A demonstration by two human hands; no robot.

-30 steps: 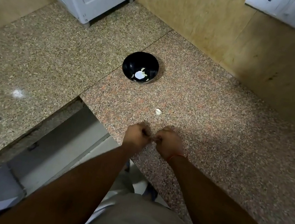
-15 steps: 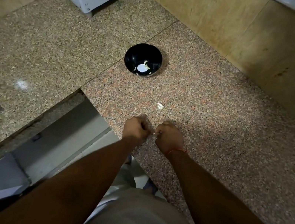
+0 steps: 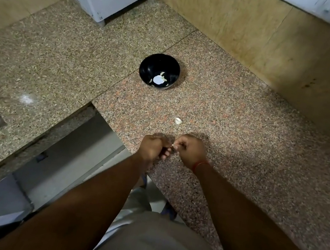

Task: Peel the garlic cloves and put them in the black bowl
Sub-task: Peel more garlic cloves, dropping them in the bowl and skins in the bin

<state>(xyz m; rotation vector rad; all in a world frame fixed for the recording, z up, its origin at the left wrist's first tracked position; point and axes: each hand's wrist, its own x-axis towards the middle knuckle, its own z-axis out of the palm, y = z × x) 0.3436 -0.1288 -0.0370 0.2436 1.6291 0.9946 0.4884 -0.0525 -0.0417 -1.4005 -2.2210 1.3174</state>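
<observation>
Item: small pale garlic clove [image 3: 172,145], held above the near edge of the speckled pink-and-grey granite bench [image 3: 244,138]. My left hand [image 3: 152,149] and my right hand [image 3: 190,151] meet over it. Both sets of fingers are curled tight and clamped on the clove between them; only a sliver of white shows at the pinch.

Change: a second ago my knuckles were pressed together and nothing pale showed between them. Now the hands sit a little apart and the white tip is exposed. I judge that the skin is starting to give, so this clove is mid-peel, not yet ready to drop.

Item: glossy round black bowl [image 3: 159,71], standing further back on the bench, near the seam between the two slabs, well apart from my hands. Contents: a few pale pieces at the bottom, beside a bright glare spot; I cannot tell how many.

Item: small whitish scrap, clove or peel [image 3: 178,121], lying loose on the bench between bowl and hands, where it lay a second ago.
</observation>
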